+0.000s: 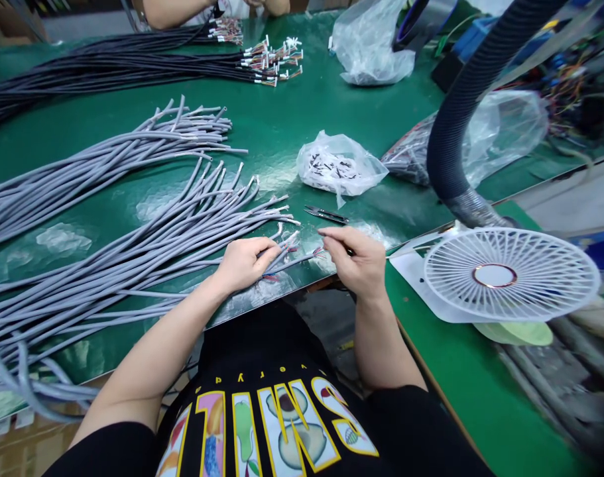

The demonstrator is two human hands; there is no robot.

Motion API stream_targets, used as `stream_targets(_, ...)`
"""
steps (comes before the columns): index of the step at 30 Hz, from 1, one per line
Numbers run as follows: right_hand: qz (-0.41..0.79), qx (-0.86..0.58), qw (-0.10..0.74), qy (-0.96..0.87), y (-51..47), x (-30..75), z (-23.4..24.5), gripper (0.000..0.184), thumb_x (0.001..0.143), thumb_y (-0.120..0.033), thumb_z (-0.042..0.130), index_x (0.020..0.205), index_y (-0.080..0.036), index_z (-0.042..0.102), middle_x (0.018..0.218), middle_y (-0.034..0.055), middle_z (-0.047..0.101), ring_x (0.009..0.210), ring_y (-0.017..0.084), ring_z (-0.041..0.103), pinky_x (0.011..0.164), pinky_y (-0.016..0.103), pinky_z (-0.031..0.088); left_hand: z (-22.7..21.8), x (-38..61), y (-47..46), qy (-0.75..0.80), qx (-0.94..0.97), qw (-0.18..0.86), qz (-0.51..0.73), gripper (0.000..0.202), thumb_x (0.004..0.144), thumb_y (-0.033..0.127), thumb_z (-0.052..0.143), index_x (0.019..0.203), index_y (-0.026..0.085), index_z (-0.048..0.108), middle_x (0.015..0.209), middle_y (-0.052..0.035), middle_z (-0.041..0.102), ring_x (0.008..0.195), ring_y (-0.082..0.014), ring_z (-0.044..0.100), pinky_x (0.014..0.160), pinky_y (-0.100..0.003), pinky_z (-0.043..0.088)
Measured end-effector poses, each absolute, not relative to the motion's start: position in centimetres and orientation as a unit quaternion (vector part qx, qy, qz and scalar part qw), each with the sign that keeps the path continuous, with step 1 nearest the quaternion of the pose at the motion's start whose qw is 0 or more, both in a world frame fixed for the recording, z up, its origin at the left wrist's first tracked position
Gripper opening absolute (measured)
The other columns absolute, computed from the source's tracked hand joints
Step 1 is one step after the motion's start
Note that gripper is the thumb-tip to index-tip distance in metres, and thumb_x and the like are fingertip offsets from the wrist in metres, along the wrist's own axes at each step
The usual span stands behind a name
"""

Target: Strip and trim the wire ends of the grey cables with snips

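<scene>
My left hand [244, 262] is closed round the end of a grey cable [286, 258] at the near edge of the green table [272, 126]. Thin coloured wires stick out of that cable end towards my right hand [359, 258]. My right hand is pinched shut just right of the wires, and what its fingers hold is too small to name. A small pair of black snips [326, 214] lies on the table just beyond my right hand. A big spread of grey cables [132, 232] fans out to the left.
A small plastic bag of dark parts [339, 165] lies past the snips. Black cables with white connectors [132, 63] run along the far side, near another person's arms [182, 10]. A white fan [510, 275], a black hose [461, 112] and more bags [371, 43] stand at the right.
</scene>
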State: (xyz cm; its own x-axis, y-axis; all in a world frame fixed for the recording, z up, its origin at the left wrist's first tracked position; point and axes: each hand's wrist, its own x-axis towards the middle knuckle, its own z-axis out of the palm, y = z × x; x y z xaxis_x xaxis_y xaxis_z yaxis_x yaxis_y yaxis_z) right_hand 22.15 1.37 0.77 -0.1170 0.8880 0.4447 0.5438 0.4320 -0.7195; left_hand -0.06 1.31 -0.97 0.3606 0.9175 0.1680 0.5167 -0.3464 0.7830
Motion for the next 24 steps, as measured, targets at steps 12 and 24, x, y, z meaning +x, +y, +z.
stream_targets(12,0.027,-0.443,0.265,-0.856,0.2,23.0,1.3,0.022,0.091,-0.023,0.052,0.092,-0.020,0.074,0.070,0.0030,0.068,0.061,0.013,0.061,0.055,0.024,0.041,-1.5,0.0,1.2,0.447,0.832,0.171,0.280,0.036,0.095,0.039,0.046,0.085,0.018,0.073,0.074,-0.0047,0.070,0.069,-0.0136,0.062,0.066,-0.025,0.041)
stream_targets(24,0.075,-0.441,0.243,-0.861,0.8,23.0,0.4,0.022,0.091,-0.024,0.052,0.093,-0.021,0.073,0.073,0.0033,0.070,0.064,0.014,0.062,0.057,0.025,0.042,-1.4,-0.1,1.2,0.445,0.837,0.172,0.267,0.036,0.095,0.040,0.045,0.085,0.019,0.073,0.075,-0.0046,0.071,0.071,-0.0144,0.064,0.067,-0.025,0.041)
